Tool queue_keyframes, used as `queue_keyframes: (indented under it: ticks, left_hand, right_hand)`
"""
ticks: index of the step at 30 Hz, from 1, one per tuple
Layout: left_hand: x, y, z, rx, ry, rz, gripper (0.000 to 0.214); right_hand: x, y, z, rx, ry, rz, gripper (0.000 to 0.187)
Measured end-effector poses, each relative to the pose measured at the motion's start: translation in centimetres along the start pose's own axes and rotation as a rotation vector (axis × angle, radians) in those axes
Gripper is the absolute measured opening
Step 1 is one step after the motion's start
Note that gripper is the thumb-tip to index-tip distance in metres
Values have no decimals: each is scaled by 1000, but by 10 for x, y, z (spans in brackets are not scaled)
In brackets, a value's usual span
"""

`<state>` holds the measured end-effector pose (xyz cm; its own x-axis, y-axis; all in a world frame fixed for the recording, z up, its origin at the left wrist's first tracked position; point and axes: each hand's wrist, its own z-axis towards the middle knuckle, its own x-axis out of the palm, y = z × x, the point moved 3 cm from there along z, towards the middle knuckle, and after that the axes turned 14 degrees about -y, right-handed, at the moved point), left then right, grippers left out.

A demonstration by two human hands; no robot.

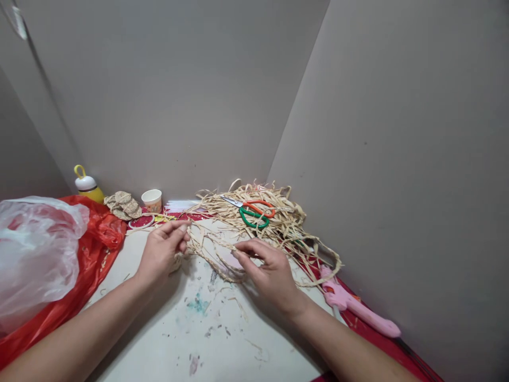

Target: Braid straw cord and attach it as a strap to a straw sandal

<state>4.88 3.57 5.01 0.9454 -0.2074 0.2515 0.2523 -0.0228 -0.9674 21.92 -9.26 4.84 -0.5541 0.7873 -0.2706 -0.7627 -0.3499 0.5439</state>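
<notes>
Braided straw cord (pixel 217 261) in a pale tan colour stretches in loose loops between my two hands, just above the white board (pixel 207 339). My left hand (pixel 164 250) pinches the cord at its left end, thumb against the fingers. With thumb and forefinger together, my right hand (pixel 268 268) grips another part of the cord. Behind the right hand lies a heap of dry straw strips (pixel 284 212). Scissors (pixel 254 211) with one orange and one green handle rest on top of that heap.
At the right edge lies a pink glue gun (pixel 360 310). White and red plastic bags (pixel 42 260) fill the left side. A yellow bottle (pixel 88 185), woven straw pieces (pixel 122 206) and a paper cup (pixel 152 200) stand along the back, near grey walls.
</notes>
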Motion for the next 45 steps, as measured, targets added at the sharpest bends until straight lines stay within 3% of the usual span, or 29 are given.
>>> queue_keyframes:
  ticks: [3, 7, 10, 17, 21, 25, 29, 36, 45]
  left_hand:
    - [3, 7, -8, -53, -30, -2, 29]
    - [19, 20, -36, -160, 162, 53, 27]
    - [23, 23, -47, -134, 191, 41, 33]
    - [24, 20, -45, -255, 248, -82, 28]
    - [23, 21, -45, -254, 275, -60, 26]
    - [22, 23, -45, -254, 263, -49, 27]
    - [23, 25, -45, -280, 271, -70, 26]
    - [20, 24, -39, -257, 196, -79, 27]
    - [20, 24, -35, -322, 204, -146, 21]
  right_hand:
    - [0, 1, -2, 24, -63, -9, 7]
    - [5, 5, -11, 47, -9, 6, 8]
    - [9, 9, -17, 49, 60, 36, 9]
    - [11, 13, -19, 68, 88, 84, 10]
    - [13, 11, -21, 103, 121, 87, 11]
    - [14, 8, -22, 98, 127, 71, 20]
    - [16, 8, -23, 52, 183, 92, 16]
    - [16, 6, -24, 15, 172, 56, 15]
    - [16, 8, -25, -3, 162, 23, 17]
